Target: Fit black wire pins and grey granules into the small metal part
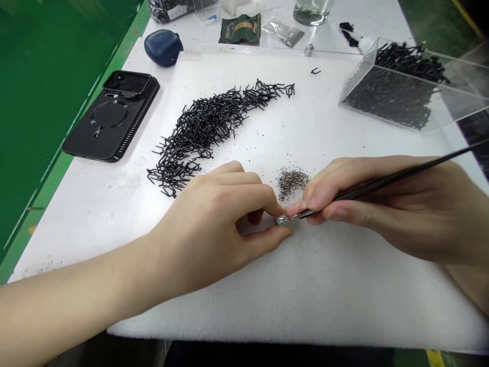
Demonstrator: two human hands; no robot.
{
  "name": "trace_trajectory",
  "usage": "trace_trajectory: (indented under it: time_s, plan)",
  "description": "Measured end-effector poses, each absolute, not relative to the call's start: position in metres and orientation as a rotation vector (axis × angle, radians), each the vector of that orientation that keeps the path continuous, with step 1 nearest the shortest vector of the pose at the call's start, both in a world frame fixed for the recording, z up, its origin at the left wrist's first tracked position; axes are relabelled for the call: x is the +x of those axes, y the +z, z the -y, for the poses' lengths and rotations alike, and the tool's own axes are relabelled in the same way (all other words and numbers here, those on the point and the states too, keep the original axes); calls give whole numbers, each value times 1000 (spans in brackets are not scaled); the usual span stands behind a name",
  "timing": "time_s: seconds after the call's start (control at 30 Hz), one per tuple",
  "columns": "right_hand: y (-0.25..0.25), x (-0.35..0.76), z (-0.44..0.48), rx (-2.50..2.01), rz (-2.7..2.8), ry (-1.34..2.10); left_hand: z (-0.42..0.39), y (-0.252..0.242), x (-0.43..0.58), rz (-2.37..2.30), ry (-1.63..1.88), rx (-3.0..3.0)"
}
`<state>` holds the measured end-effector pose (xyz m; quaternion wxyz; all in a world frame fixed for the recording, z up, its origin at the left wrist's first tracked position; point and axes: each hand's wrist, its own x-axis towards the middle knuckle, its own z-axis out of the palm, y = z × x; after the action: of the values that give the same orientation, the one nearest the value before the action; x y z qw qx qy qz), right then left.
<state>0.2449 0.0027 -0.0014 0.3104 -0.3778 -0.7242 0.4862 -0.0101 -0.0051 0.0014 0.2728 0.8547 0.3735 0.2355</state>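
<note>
Taking the meeting of my fingertips as the centre of the dial, my left hand (225, 214) comes in from 9 o'clock, its thumb and forefinger pinched around a tiny, shiny, silvery piece (282, 220), which sits right at that centre. My right hand (397, 204), on the 3 o'clock side, is clasped round a slim black pen-like tool (382, 182) with a narrow metallic-looking tip; the tip points to 9 and meets the piece. My two forefingers lie close together there, and I cannot tell whether they touch. Just beside my right fingertips, towards 12, is a small scatter of brassy-grey glinting grains (292, 182). From 10 round to 12 curves a long heap of thin black forked bits (214, 120), with a single black forked bit (315, 71) apart from it, just past 12. At 2 stands a clear, straight-sided plastic box (446, 104) with a mass of black bits inside. A black phone in a textured case (114, 117) lies at 10, and a rounded dark blue object (163, 48) near 11. Farther off around 12 are a dark green wrapped packet (240, 29) and a clear glass vessel (311, 15). White foam-like sheeting (290, 295) spreads beneath my hands towards 6.
</note>
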Motion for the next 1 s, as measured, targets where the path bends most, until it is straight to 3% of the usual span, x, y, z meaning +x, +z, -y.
trace_trajectory:
  time_s: [1.0]
  plan:
    - [0,245,-3,-1010,1925,1256,5,4,-10,-1033,571,2288]
